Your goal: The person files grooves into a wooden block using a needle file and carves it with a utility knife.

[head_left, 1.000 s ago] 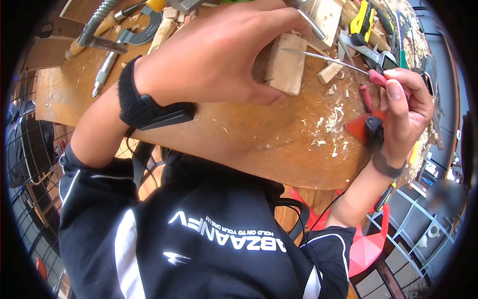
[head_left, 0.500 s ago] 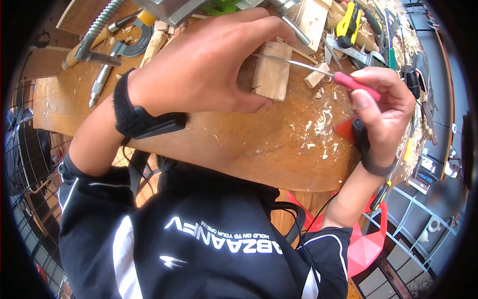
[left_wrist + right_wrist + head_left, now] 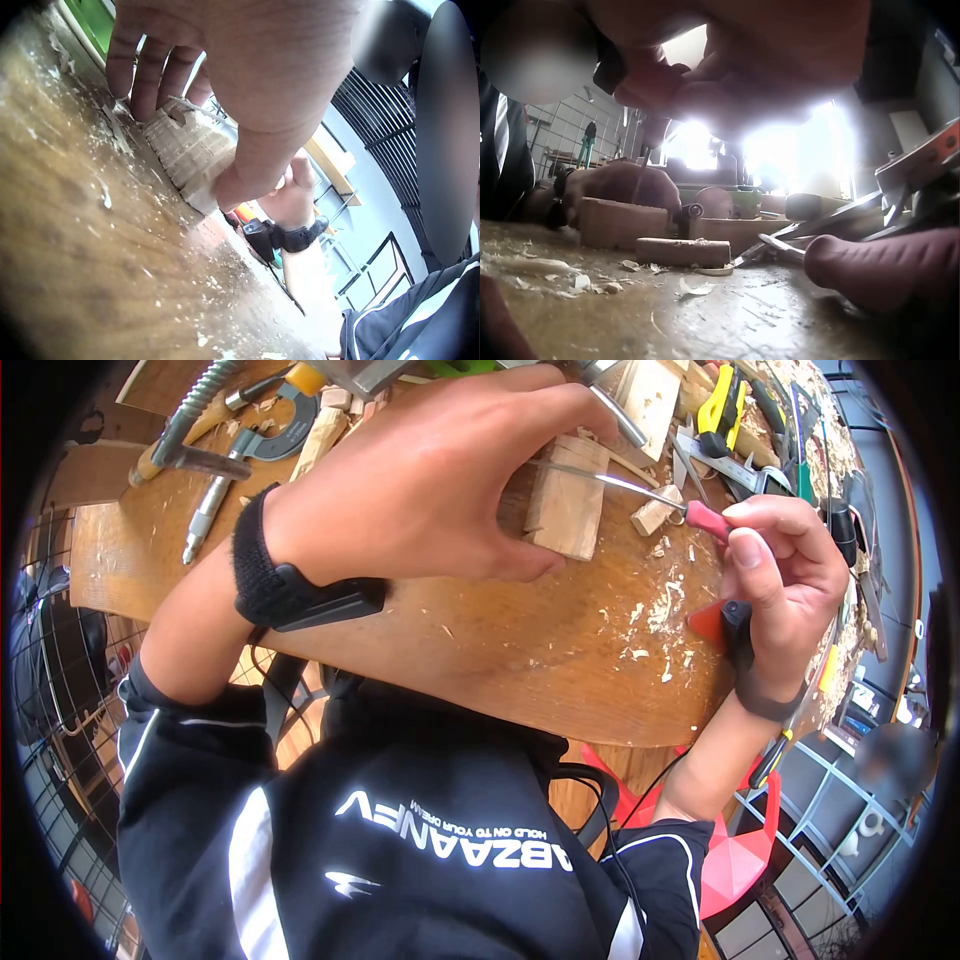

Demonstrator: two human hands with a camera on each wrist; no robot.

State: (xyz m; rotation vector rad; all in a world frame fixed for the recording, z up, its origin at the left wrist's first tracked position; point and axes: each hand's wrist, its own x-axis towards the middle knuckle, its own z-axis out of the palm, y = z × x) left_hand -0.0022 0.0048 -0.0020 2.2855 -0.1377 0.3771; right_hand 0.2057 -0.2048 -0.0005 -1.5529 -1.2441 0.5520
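My left hand (image 3: pixel 430 490) grips a pale wooden block (image 3: pixel 568 510) on the bench, its thumb on the near side. In the left wrist view the fingers reach over the far side of the block (image 3: pixel 191 154), whose upper end shows a dark notch. My right hand (image 3: pixel 790 575) holds a slim tool by its red handle (image 3: pixel 706 520) between thumb and fingers. The tool's thin metal shaft (image 3: pixel 640 489) lies across the top of the block, and its tip passes behind the left hand. Beside the block is a small wood offcut (image 3: pixel 657 515).
Wood shavings (image 3: pixel 655 620) litter the wooden bench (image 3: pixel 480 645). A micrometer (image 3: pixel 275 438) lies at the left. Near the back right are a yellow cutter (image 3: pixel 720 410) and a caliper (image 3: pixel 738 468). A pink-handled tool (image 3: pixel 889 262) rests close below the right wrist camera.
My right hand has moved left toward the block, bringing the tool's shaft farther across it toward the left hand. The left hand keeps its grip on the block.
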